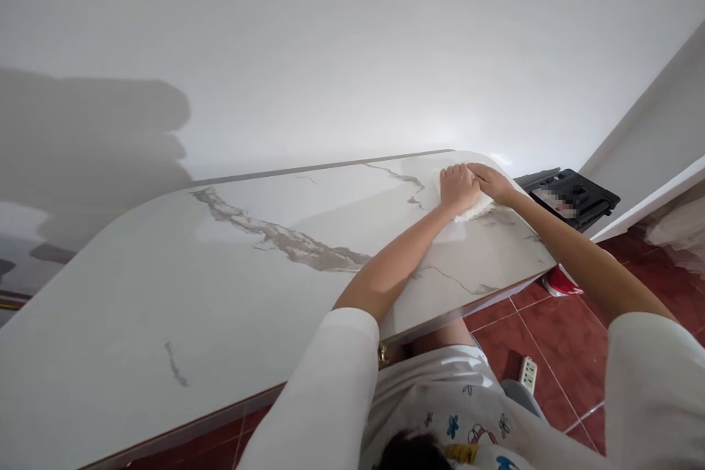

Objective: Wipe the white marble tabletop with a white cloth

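Note:
A white cloth (478, 208) lies bunched on the marble-patterned table top (258, 308), close to its far right end. My left hand (459, 189) presses down on the cloth with its fingers curled over it. Right beside it, my right hand (491, 182) grips the cloth's other side, its fingertips meeting my left hand. Both arms reach forward across the table. The underside of the cloth and parts of the fingers are hidden.
A white wall (341, 51) rises behind the table. Beyond the right end sits a black case (592, 194). On the red tiled floor (551, 330) are a power strip (528, 374) and a red-and-white item (562, 282). A small brass knob (382, 354) is at the front edge.

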`<state>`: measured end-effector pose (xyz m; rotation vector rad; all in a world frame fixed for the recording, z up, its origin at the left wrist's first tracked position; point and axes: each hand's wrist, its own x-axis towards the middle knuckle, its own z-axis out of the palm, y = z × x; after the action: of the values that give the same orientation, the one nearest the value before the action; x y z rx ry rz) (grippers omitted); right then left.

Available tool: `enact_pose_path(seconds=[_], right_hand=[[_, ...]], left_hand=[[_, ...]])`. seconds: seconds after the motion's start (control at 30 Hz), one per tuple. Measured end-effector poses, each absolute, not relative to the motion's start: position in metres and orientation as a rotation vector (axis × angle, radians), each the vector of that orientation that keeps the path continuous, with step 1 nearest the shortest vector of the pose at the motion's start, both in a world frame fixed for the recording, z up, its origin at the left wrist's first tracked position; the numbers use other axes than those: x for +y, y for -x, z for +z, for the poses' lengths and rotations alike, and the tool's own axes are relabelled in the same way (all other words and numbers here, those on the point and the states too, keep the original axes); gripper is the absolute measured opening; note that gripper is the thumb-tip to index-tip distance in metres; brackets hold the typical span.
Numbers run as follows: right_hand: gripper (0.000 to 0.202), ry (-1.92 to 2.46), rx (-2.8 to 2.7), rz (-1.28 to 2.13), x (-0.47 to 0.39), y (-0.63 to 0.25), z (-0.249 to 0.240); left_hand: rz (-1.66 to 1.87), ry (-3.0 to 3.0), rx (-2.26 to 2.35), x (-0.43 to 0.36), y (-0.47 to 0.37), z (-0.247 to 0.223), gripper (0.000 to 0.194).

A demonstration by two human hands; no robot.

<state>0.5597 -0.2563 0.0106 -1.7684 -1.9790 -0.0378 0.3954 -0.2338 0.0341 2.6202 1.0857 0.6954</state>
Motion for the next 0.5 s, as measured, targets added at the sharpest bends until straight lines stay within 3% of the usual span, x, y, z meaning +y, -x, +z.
enact_pose_path(seconds=[0.5], right_hand=[[0.054, 1.821, -1.941, 0.001, -0.141, -0.557, 0.018]], left_hand=[[0.690, -2.652, 1.191, -0.123, -0.407, 0.033, 0.040]])
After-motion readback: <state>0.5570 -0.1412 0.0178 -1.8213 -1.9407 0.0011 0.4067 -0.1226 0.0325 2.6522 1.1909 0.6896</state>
